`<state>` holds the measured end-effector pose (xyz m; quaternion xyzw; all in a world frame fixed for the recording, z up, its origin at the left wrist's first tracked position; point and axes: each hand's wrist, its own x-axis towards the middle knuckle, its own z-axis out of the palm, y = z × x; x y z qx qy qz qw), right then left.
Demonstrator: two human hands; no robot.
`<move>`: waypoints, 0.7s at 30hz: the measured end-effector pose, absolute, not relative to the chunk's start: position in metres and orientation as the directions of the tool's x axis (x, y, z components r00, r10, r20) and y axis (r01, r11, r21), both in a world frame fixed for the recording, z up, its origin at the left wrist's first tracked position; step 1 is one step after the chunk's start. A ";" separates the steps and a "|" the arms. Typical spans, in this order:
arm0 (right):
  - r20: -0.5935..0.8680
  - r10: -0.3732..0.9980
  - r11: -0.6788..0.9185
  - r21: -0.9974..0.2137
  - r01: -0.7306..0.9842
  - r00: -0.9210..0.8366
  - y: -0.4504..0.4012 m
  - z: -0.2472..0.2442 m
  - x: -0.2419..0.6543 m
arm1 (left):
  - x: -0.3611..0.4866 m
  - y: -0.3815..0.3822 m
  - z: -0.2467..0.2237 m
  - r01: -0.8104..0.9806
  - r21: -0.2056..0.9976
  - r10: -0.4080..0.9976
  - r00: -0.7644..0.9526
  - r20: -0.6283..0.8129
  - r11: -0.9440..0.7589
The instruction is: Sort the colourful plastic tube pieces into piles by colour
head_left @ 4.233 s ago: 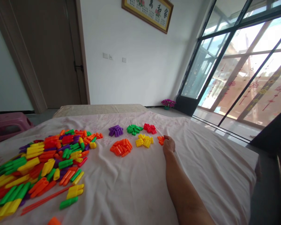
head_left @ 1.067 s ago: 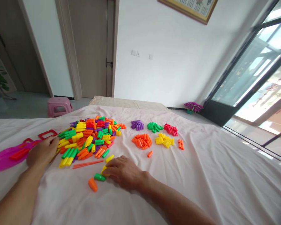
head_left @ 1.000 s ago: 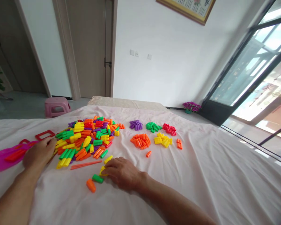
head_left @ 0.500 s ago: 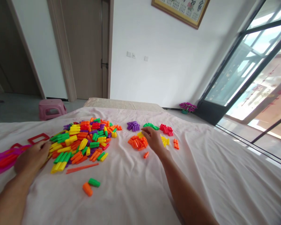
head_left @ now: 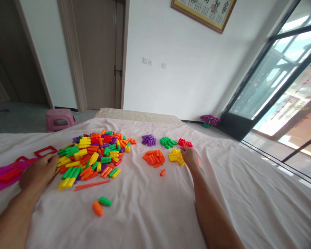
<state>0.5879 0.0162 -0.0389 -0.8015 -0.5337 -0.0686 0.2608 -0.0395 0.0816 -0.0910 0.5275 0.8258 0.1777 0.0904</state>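
My left hand rests at the left edge of a mixed pile of colourful plastic tube-shaped pieces. Its fingers are apart and partly hidden against the pile. My right hand is beside a small group of yellow pieces, just in front of the red pieces. The fingertips of that hand are pinched together, and whatever lies between them cannot be made out. Orange pieces, purple pieces and green pieces lie in separate groups. One orange piece lies alone.
Thin orange sticks lie before the mixed pile. Nearer are a loose green piece and an orange one. A magenta bag and a red frame are at left. The white cloth is wrinkled.
My right hand has moved right, from over the yellow group to its right side, uncovering the yellow and green pieces. My left hand stays by the mixed pile. The view has shifted slightly.
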 end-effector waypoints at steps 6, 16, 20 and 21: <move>0.495 0.809 -0.056 -0.470 0.881 0.316 0.019 -0.013 0.548 | -0.030 0.075 -0.080 0.837 0.406 0.907 -0.419 0.043 0.367; 0.330 0.838 0.545 -0.495 0.677 -0.434 -0.015 -0.024 0.371 | -0.032 0.075 -0.084 0.841 0.421 0.915 -0.399 0.062 0.339; 0.240 0.786 0.614 -0.404 0.678 -0.569 -0.014 -0.032 0.336 | -0.031 0.075 -0.083 0.839 0.416 0.914 -0.404 0.044 0.351; 0.222 0.783 0.619 -0.378 0.689 -0.581 -0.012 -0.034 0.331 | -0.031 0.074 -0.083 0.838 0.414 0.913 -0.407 0.042 0.355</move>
